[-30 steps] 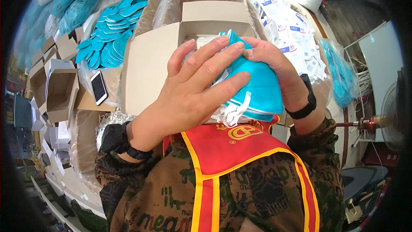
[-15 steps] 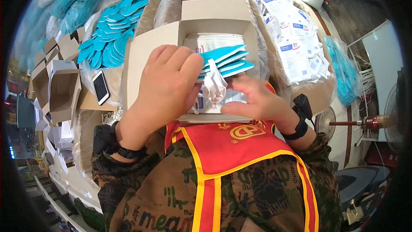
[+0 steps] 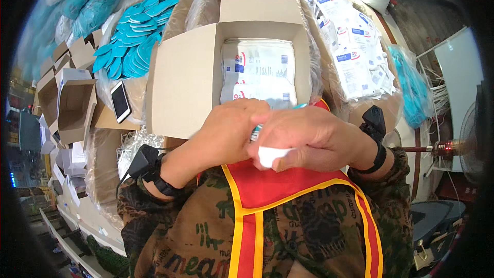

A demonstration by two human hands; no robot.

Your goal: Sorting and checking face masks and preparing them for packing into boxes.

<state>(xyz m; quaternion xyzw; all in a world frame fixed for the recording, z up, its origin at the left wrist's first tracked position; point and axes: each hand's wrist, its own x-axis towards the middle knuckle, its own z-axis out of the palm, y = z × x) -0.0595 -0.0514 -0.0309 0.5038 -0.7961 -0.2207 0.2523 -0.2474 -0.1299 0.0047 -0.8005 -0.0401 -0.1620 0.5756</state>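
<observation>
My left hand (image 3: pixel 226 126) and my right hand (image 3: pixel 311 135) are closed together over the near edge of an open cardboard box (image 3: pixel 188 85). Between them they grip a small stack of teal folded face masks (image 3: pixel 256 132), mostly covered by my fingers. A white piece (image 3: pixel 272 156), likely the masks' ear loops, shows beneath the right hand's fingers beside its thumb. Inside the box lie white printed packets (image 3: pixel 262 62) in two flat rows.
Loose teal masks (image 3: pixel 139 33) fill a lined carton at the left. A phone (image 3: pixel 121 102) lies beside it, near small cartons (image 3: pixel 77 105). On the right, a carton holds more white packets (image 3: pixel 355 62); a fan (image 3: pixel 468 128) stands beyond.
Both hands have drawn the teal masks down toward my body and closed around them. The packets in the box are now uncovered. The white ear loops no longer hang free above the box.
</observation>
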